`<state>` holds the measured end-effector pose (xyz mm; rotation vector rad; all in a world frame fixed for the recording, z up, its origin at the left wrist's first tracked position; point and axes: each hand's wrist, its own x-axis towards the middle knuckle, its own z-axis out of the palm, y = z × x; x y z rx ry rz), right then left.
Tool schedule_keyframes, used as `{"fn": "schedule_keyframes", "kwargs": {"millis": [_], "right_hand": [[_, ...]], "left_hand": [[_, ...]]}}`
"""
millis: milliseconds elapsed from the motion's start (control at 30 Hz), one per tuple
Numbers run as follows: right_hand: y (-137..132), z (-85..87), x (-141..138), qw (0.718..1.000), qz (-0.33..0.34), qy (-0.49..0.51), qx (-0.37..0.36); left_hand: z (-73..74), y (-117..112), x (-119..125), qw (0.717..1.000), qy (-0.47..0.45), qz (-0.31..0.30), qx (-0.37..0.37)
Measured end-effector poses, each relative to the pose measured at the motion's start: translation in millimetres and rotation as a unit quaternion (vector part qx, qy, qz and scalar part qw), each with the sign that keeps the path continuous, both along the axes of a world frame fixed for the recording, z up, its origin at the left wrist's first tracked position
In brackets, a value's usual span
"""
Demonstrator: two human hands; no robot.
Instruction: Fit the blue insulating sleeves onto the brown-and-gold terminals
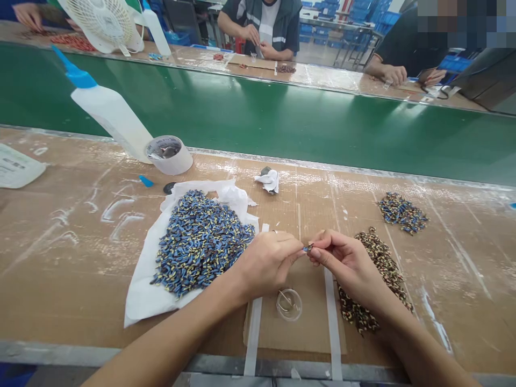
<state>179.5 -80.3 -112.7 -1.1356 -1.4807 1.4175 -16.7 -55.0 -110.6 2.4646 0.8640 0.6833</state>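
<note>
My left hand (264,263) and my right hand (355,263) meet above a taped cardboard square, both closed in a pinch. Between their fingertips is a small blue piece (307,249) with a darker part at its right end; its exact shape is too small to make out. Left of my left hand, a heap of small blue, yellow and dark pieces (197,242) lies on white paper (141,293). Under and beside my right hand spreads a pile of brown-and-cream curved pieces (382,258). A small clear cup (289,305) holding a thin stick stands below my hands.
Beyond the wooden bench runs a green conveyor belt (262,118). A white squeeze bottle (113,110) leans near a tape roll (169,156). Crumpled paper (269,180) and a smaller blue-brown pile (402,212) lie farther back. Co-workers (268,27) handle small items across the belt.
</note>
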Motion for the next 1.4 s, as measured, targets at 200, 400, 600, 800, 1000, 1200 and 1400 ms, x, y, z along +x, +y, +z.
{"fn": "schedule_keyframes", "kwargs": {"millis": [200,400,600,800,1000,1200,1400], "right_hand": [[-1.8,-2.3,-1.4,1.000,0.018,-0.004,0.010],[-4.1,-4.1,-2.7,1.000,0.020,-0.014,-0.013],[-6.8,-4.3,-3.9,1.000,0.021,-0.017,-0.004],[-6.9,-6.7,-4.1,0.998,0.026,-0.052,0.005],[-3.8,-7.8,-7.7,0.997,0.029,-0.067,0.014],[-1.2,-6.5,-6.9,0.998,0.023,-0.049,0.013],[4.5,-2.6,-5.4,0.998,0.039,0.027,-0.045]], "left_hand": [[-2.4,0.8,1.0,1.000,0.016,-0.003,0.021],[-5.6,2.1,0.3,1.000,0.018,-0.007,0.019],[-2.0,1.6,-0.3,0.999,0.042,-0.010,0.023],[-2.3,0.2,1.4,0.998,0.060,-0.002,0.032],[-1.7,0.3,0.5,0.996,0.082,0.009,0.032],[-2.3,2.6,-1.6,0.996,0.078,0.003,0.035],[2.8,7.6,-4.6,0.994,0.108,-0.010,0.017]]}}
